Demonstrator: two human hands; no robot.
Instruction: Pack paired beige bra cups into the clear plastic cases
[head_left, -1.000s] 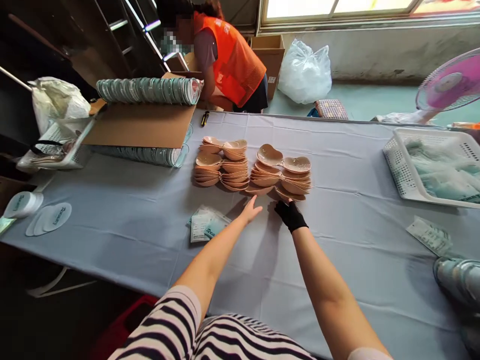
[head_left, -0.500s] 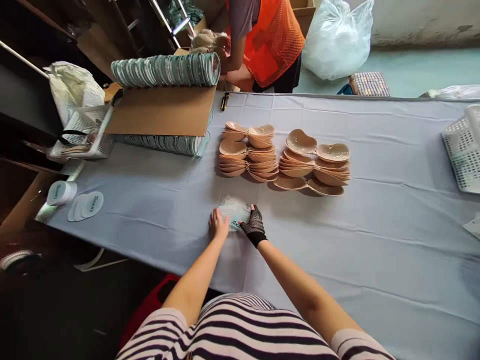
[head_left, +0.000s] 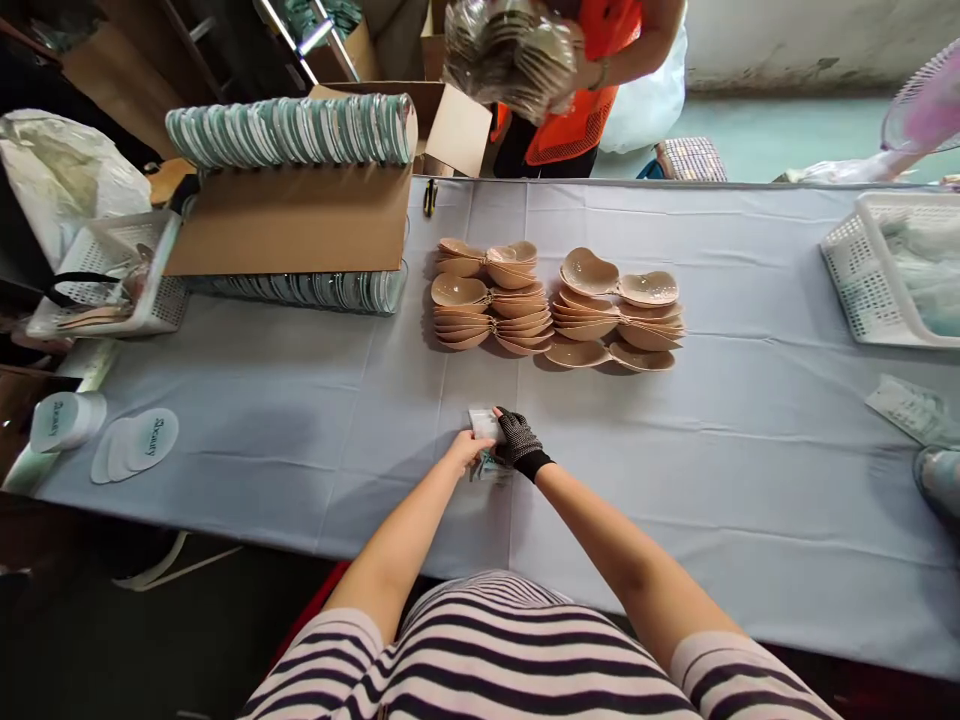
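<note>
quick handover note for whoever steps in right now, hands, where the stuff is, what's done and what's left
Left hand: bare, fingers closed on the near left edge of the small packet stack.
Right hand: in a black mesh glove, gripping the same stack from the right.
The stack is at the near middle of the grey tablecloth, between both hands.
Two piles of beige cups sit just beyond, with one pair lying loose in front.
Done: packets gathered into both hands.
Left: by the look of it, the cups are not yet matched with packets; none is in hand.
</note>
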